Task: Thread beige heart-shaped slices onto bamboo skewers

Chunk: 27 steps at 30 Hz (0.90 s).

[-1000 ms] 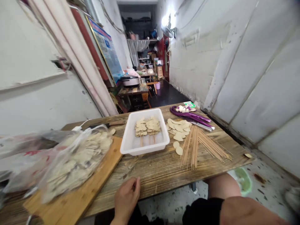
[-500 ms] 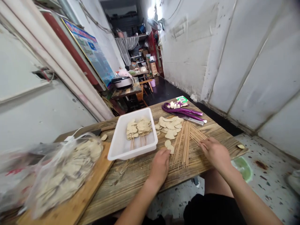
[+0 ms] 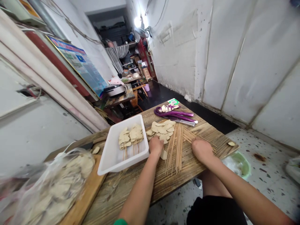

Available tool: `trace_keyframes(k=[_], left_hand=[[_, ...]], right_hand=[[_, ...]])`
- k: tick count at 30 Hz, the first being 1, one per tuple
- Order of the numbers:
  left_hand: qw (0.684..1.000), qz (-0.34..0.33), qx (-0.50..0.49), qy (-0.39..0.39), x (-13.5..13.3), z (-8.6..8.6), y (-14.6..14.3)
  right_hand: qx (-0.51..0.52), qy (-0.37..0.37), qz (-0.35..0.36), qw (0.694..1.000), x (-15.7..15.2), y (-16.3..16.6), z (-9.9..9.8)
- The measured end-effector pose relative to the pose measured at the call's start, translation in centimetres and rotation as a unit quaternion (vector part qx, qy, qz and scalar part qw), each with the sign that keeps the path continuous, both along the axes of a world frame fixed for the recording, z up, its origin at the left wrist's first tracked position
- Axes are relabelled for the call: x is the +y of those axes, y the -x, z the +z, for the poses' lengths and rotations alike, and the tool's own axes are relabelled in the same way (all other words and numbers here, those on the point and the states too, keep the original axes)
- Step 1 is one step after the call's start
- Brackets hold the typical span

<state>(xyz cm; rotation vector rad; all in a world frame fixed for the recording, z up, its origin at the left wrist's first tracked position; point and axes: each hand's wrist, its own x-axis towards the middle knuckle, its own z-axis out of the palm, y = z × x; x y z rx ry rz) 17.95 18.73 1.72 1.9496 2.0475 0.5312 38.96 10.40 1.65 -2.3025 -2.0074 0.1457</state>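
Note:
My left hand (image 3: 156, 145) is curled down at the near edge of a pile of pale round slices (image 3: 162, 128), just right of a white tray (image 3: 112, 165). One loose slice (image 3: 164, 154) lies beside its heel. My right hand (image 3: 201, 148) is curled over the right side of a spread of bamboo skewers (image 3: 175, 150) on the wooden table (image 3: 145, 181). The fingertips of both hands are mostly hidden behind the knuckles. Several skewered slices (image 3: 130, 136) lie in the tray.
A clear bag of slices (image 3: 58, 184) sits on a wooden cutting board (image 3: 86, 193) at the left. Purple eggplants (image 3: 173, 114) and a knife (image 3: 185, 122) lie at the far end. A green basin (image 3: 239, 159) stands on the floor by the table's right edge.
Both hands came up onto the table and moved forward, the left to the slice pile, the right onto the skewers. The view swung to the right.

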Motion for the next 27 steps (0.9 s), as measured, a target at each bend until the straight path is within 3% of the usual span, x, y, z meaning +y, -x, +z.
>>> trace_keyframes(k=[5,11,13,16,18,23,25,27], left_hand=[[0.997,0.004,-0.071,-0.005,-0.2,-0.1,0.2],[0.982,-0.045,-0.178,-0.049,-3.2,0.7,0.3],[0.959,-0.075,-0.272,0.003,-4.8,1.1,0.9],[0.891,-0.120,-0.419,0.126,-7.5,1.6,2.7],[0.876,-0.130,-0.439,0.150,-9.3,1.8,4.4],[0.912,-0.081,-0.396,0.068,-12.1,1.3,9.2],[0.906,-0.056,-0.415,0.052,-12.8,0.9,10.7],[0.880,-0.019,-0.471,0.055,-13.4,0.6,11.8]], right_hand=[[-0.015,-0.004,0.007,1.000,0.4,0.1,0.9],[-0.037,-0.038,0.010,0.999,-1.1,-0.9,2.1],[-0.043,-0.045,0.013,0.998,-2.4,-1.7,2.2],[-0.043,-0.054,0.028,0.997,-4.3,-2.9,1.9],[-0.042,-0.056,0.041,0.997,-5.2,-3.3,1.8],[-0.073,-0.070,0.054,0.993,-7.1,-4.4,3.5],[-0.112,-0.099,0.049,0.987,-8.1,-4.7,4.8],[-0.122,-0.170,0.081,0.974,-9.2,-4.4,5.9]])
